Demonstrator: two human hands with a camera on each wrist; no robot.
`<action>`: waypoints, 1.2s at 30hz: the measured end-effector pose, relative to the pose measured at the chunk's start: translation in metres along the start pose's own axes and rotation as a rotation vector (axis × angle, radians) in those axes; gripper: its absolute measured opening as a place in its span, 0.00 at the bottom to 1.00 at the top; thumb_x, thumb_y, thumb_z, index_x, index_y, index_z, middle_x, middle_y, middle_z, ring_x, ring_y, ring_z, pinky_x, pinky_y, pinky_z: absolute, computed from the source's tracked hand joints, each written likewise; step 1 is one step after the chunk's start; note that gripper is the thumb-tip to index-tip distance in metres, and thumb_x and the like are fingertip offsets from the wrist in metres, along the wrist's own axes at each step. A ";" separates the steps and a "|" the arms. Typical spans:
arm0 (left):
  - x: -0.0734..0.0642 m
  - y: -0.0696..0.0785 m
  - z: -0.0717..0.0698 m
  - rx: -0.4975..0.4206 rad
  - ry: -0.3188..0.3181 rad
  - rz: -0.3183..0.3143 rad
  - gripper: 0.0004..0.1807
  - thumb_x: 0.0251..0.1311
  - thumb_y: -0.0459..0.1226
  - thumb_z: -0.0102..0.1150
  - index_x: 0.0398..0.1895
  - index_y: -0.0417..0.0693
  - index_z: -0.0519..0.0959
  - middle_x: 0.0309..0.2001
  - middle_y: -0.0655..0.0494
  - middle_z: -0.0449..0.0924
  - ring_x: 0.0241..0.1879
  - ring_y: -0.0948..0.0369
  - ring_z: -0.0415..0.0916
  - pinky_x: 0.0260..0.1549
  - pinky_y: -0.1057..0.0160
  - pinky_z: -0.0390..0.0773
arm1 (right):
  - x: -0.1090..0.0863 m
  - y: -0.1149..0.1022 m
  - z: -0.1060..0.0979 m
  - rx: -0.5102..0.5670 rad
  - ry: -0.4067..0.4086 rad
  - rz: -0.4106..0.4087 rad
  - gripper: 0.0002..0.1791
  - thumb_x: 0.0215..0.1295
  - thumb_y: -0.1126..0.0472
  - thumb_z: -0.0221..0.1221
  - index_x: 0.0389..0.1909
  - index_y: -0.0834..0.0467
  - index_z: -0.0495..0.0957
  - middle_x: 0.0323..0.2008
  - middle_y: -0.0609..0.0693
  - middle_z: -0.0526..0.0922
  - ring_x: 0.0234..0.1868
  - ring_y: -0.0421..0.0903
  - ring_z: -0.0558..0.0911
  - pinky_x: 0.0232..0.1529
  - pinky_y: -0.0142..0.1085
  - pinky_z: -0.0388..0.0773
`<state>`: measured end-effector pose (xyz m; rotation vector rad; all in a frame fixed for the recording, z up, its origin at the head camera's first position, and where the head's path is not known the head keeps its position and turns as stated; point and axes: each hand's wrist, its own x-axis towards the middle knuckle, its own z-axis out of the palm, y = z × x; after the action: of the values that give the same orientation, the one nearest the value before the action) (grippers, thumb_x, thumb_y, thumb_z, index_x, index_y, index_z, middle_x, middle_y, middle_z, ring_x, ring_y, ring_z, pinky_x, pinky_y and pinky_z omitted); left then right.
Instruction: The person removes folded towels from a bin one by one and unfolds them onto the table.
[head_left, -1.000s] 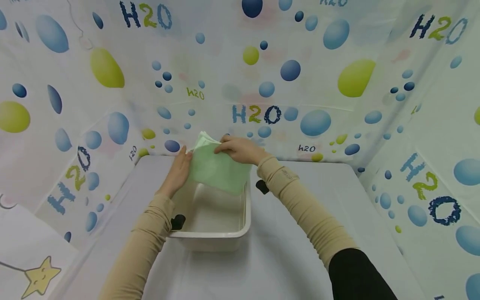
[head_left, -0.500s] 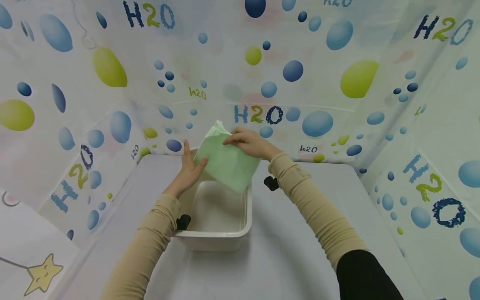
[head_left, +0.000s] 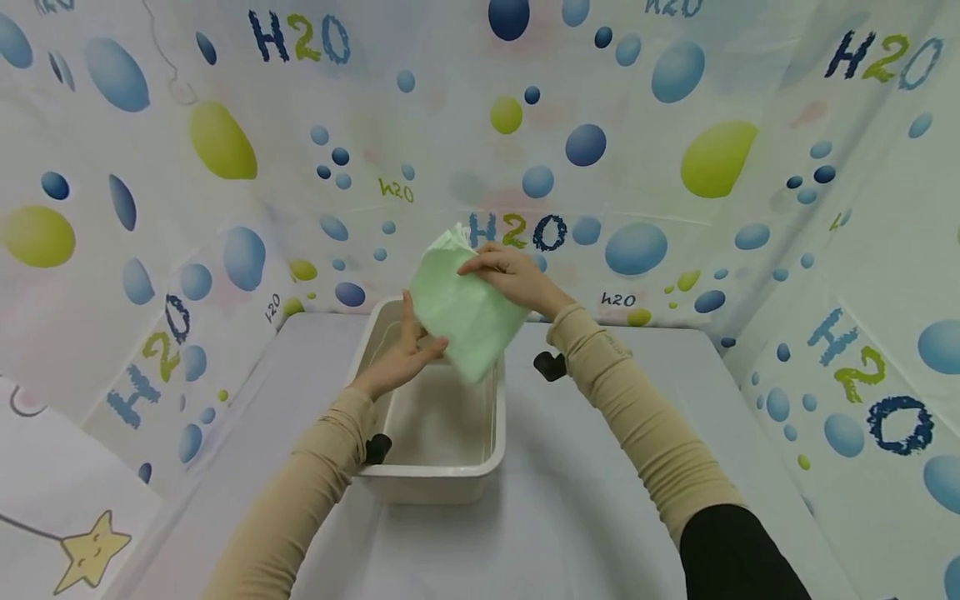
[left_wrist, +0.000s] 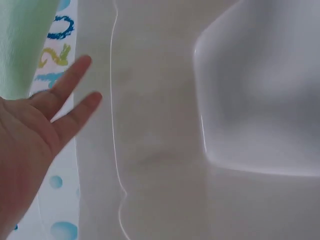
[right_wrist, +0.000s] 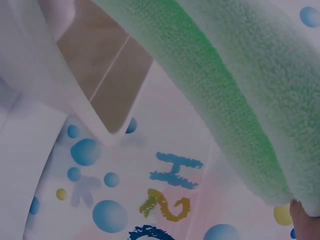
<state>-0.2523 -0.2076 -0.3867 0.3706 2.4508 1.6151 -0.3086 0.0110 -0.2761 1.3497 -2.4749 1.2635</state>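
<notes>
A folded pale green terry towel [head_left: 468, 308] hangs tilted above the beige plastic basin [head_left: 427, 472]. My right hand [head_left: 519, 280] pinches its upper edge, thumb behind the cloth or hidden. Beside the towel's lower left edge is my left hand [head_left: 401, 360], its fingers spread and its thumb across the front of the cloth. In the left wrist view, two straight fingers of that hand [left_wrist: 27, 150] point over the basin, next to the towel [left_wrist: 22, 45]. Thick, fluffy layers of the towel [right_wrist: 220, 110] fill much of the right wrist view, with only a fingertip in the corner.
The basin stands on a white-covered table [head_left: 600, 475], its visible inside bare. A curtain-like backdrop [head_left: 442, 108] with bubbles and H2O lettering rises behind and at both sides. Black camera mounts [head_left: 550, 367] sit at the wrists.
The right hand has raised the towel and moved it to the right, tilting it. My left hand has shifted right along with it, its fingers spreading apart.
</notes>
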 end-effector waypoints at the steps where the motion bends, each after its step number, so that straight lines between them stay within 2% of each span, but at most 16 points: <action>1: 0.000 0.002 0.002 -0.008 -0.013 0.002 0.51 0.57 0.54 0.45 0.54 0.76 0.08 0.67 0.38 0.40 0.61 0.49 0.60 0.59 0.49 0.60 | -0.002 -0.003 -0.001 0.017 -0.002 0.006 0.13 0.64 0.65 0.46 0.44 0.59 0.78 0.45 0.54 0.75 0.48 0.46 0.70 0.50 0.37 0.68; 3: -0.002 0.011 0.007 -0.056 -0.040 0.022 0.49 0.59 0.51 0.45 0.54 0.80 0.10 0.68 0.41 0.33 0.63 0.49 0.56 0.59 0.49 0.60 | -0.004 -0.005 -0.004 0.039 0.003 0.025 0.14 0.64 0.65 0.46 0.44 0.60 0.77 0.46 0.55 0.74 0.50 0.47 0.69 0.52 0.39 0.67; 6: -0.003 0.022 0.013 -0.166 -0.081 0.063 0.47 0.61 0.46 0.45 0.56 0.82 0.15 0.68 0.49 0.23 0.64 0.49 0.52 0.57 0.50 0.63 | -0.006 0.004 -0.007 0.041 0.041 0.076 0.14 0.64 0.62 0.46 0.44 0.55 0.78 0.46 0.51 0.74 0.50 0.44 0.68 0.52 0.37 0.66; 8: -0.003 0.028 0.017 -0.256 -0.116 0.095 0.47 0.61 0.41 0.45 0.58 0.83 0.17 0.68 0.51 0.21 0.65 0.49 0.51 0.56 0.50 0.65 | -0.008 0.014 -0.009 0.029 0.078 0.111 0.13 0.64 0.58 0.47 0.43 0.50 0.79 0.45 0.47 0.74 0.50 0.41 0.68 0.51 0.36 0.66; 10: -0.001 0.031 0.021 -0.319 -0.135 0.113 0.48 0.61 0.37 0.45 0.59 0.82 0.18 0.69 0.49 0.24 0.65 0.49 0.50 0.55 0.50 0.66 | -0.011 0.024 -0.012 0.023 0.118 0.130 0.12 0.64 0.56 0.48 0.42 0.47 0.79 0.44 0.45 0.74 0.49 0.40 0.68 0.50 0.36 0.66; 13: 0.001 0.034 0.027 -0.407 -0.151 0.123 0.49 0.60 0.33 0.44 0.59 0.82 0.19 0.69 0.48 0.26 0.65 0.48 0.50 0.55 0.48 0.65 | -0.017 0.032 -0.017 0.052 0.162 0.133 0.12 0.63 0.56 0.49 0.41 0.47 0.79 0.46 0.45 0.74 0.50 0.41 0.69 0.50 0.37 0.67; 18: 0.007 0.038 0.034 -0.485 -0.150 0.116 0.52 0.58 0.31 0.46 0.59 0.83 0.19 0.68 0.58 0.16 0.65 0.49 0.48 0.52 0.50 0.67 | -0.029 0.037 -0.024 0.113 0.204 0.165 0.12 0.62 0.57 0.50 0.43 0.48 0.79 0.51 0.45 0.73 0.54 0.41 0.69 0.53 0.38 0.66; 22: 0.011 0.041 0.039 -0.461 -0.131 0.117 0.53 0.57 0.32 0.49 0.59 0.83 0.19 0.67 0.61 0.15 0.64 0.50 0.51 0.48 0.54 0.70 | -0.041 0.031 -0.030 0.136 0.232 0.211 0.13 0.63 0.59 0.49 0.45 0.53 0.77 0.50 0.50 0.74 0.55 0.46 0.69 0.54 0.40 0.65; 25: 0.012 0.045 0.042 -0.384 -0.104 0.113 0.52 0.56 0.35 0.51 0.60 0.82 0.22 0.68 0.61 0.17 0.63 0.49 0.53 0.49 0.53 0.70 | -0.052 0.029 -0.032 0.170 0.248 0.250 0.14 0.63 0.60 0.49 0.47 0.57 0.76 0.51 0.53 0.73 0.57 0.47 0.68 0.57 0.41 0.64; 28: 0.012 0.050 0.045 -0.299 -0.066 0.100 0.50 0.55 0.38 0.53 0.62 0.81 0.25 0.68 0.61 0.20 0.62 0.48 0.55 0.52 0.50 0.68 | -0.061 0.042 -0.035 0.215 0.247 0.289 0.14 0.62 0.57 0.50 0.47 0.54 0.76 0.51 0.50 0.73 0.58 0.45 0.67 0.58 0.41 0.62; 31: 0.014 0.056 0.048 -0.258 -0.042 0.081 0.48 0.56 0.39 0.53 0.64 0.78 0.29 0.69 0.61 0.22 0.62 0.45 0.54 0.54 0.48 0.65 | -0.070 0.059 -0.037 0.229 0.245 0.318 0.16 0.61 0.53 0.51 0.47 0.51 0.76 0.51 0.47 0.73 0.56 0.43 0.67 0.57 0.41 0.63; 36: 0.021 0.059 0.053 -0.236 -0.057 0.052 0.45 0.56 0.39 0.53 0.66 0.74 0.34 0.68 0.61 0.23 0.64 0.44 0.48 0.55 0.47 0.65 | -0.085 0.074 -0.039 0.240 0.242 0.351 0.17 0.60 0.51 0.52 0.48 0.52 0.75 0.51 0.48 0.72 0.57 0.42 0.67 0.59 0.41 0.62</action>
<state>-0.2512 -0.1322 -0.3539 0.4385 2.1942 1.8626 -0.3217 0.1162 -0.3315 0.7505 -2.5198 1.7252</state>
